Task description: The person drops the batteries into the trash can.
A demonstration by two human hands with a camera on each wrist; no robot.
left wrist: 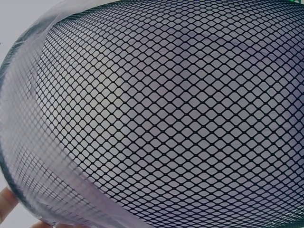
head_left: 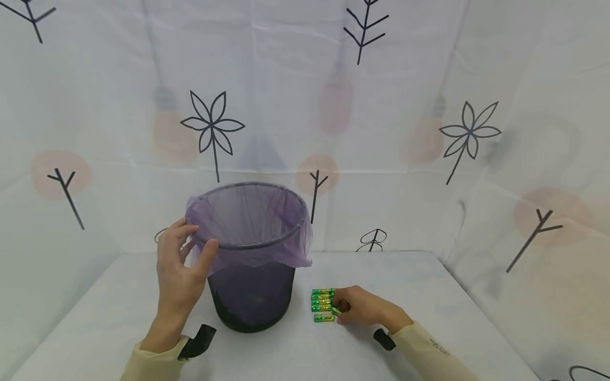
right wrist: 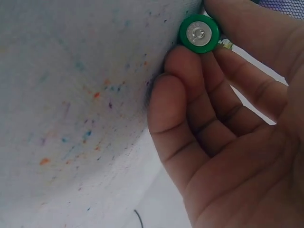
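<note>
While your left hand (head_left: 178, 267) is resting against the rim of the mesh bin (head_left: 251, 296), your right hand (head_left: 362, 307) is lying low on the counter (head_left: 410, 296) at the batteries (head_left: 323, 304).

Item, mesh bin: black wire mesh, standing upright on the counter left of centre, lined with a thin purple bag (head_left: 267, 254) whose edge is folding out over the rim and hanging down the outside. In the left wrist view the mesh wall (left wrist: 180, 109) is filling nearly the whole picture, with the bag film (left wrist: 28, 123) draping along its left side.

Item, left hand: fingers spread and gently curved, fingertips lying over the rim on the bin's left side, thumb pressing the bag-covered wall just below the rim. The fingers are standing apart, not clamping.

Item, batteries: a small cluster of green-and-yellow cells lying flat on the counter, side by side, just right of the bin's base and apart from it.

Item, right hand: fingers curled together, pinching one battery (right wrist: 199, 33) between thumb and fingertips; the right wrist view is showing its round green end with a metal centre, held close to the speckled counter surface (right wrist: 80, 95). The rest of the cluster is lying just beside that hand.

Item, surroundings: a white cloth backdrop (head_left: 405, 106) printed with black twig and flower shapes is hanging behind and to both sides.
</note>
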